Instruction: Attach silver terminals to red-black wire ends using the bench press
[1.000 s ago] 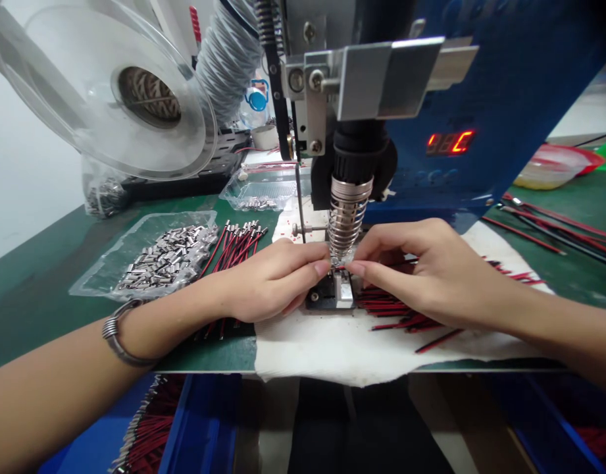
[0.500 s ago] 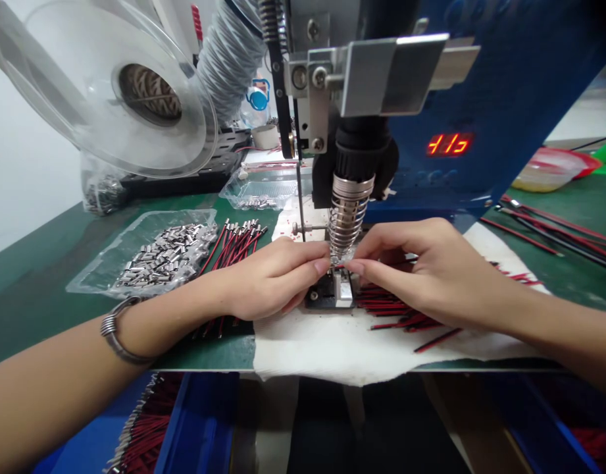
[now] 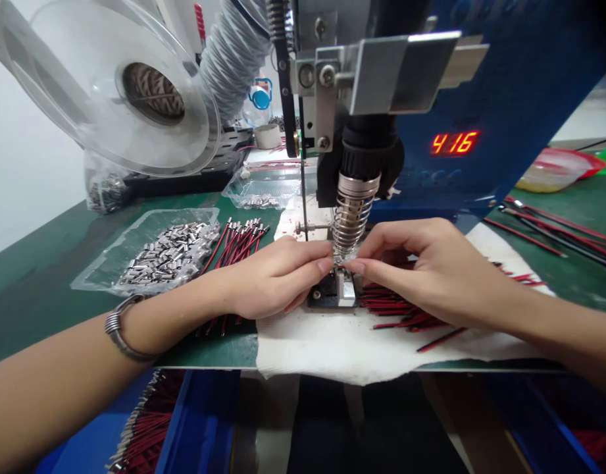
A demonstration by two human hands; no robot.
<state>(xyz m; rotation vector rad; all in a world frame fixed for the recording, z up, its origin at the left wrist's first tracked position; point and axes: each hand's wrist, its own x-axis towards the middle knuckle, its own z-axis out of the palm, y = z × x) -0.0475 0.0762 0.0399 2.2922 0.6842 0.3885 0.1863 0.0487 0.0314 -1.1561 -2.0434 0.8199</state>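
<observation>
Beneath the spring-wrapped soldering iron point(image 3: 352, 214) of a bench machine, both my hands meet over a small metal fixture point(image 3: 347, 289). My left hand point(image 3: 277, 276) is closed in a pinch at the fixture's left; what its fingertips hold is too small and hidden to make out. From the right, my right hand point(image 3: 421, 270) pinches thumb against forefinger on a thin red wire point(image 3: 341, 265), whose end lies just under the iron's tip. Below my right hand, several red-and-black wires point(image 3: 396, 303) rest on a white cloth point(image 3: 312, 349).
Left on the green table stands a clear tray point(image 3: 93, 273) of metal connectors, beside wires fitted with connectors point(image 3: 238, 240). A big clear spool point(image 3: 199, 125) overhangs the back left. The blue machine housing point(image 3: 421, 191) fills the back right. Below the table edge is a blue bin point(image 3: 199, 421).
Both hands keep their pinch beneath the iron with hardly any movement. The whole view has shifted slightly, and the red display now reads 416 clearly.
</observation>
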